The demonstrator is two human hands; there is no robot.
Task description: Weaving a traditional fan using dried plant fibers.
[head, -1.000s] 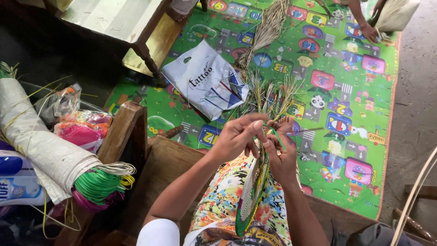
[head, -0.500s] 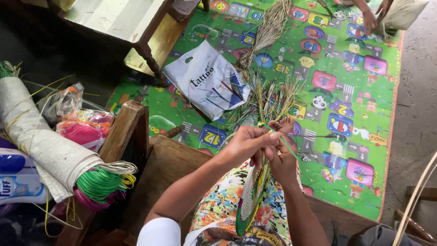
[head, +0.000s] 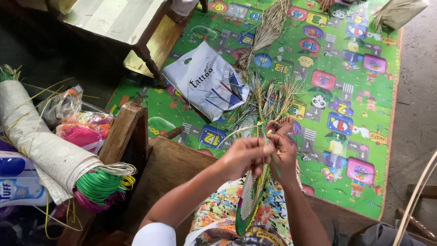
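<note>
A flat woven piece in green, yellow and white stands on edge over my lap. Loose straw-coloured and green strands fan out from its top. My left hand pinches the strands at the top edge of the piece. My right hand grips the same spot from the other side, with a green strand running between its fingers. My bare toes show just beyond the hands, on the mat.
A colourful play mat covers the floor ahead. A white plastic bag and a straw bundle lie on it. A wooden chair arm, a wrapped roll of coloured strands and bags are on my left; a bench behind.
Both hands have shifted slightly lower and closer together on the top of the woven piece, working a green strand. The view has tilted a little.
</note>
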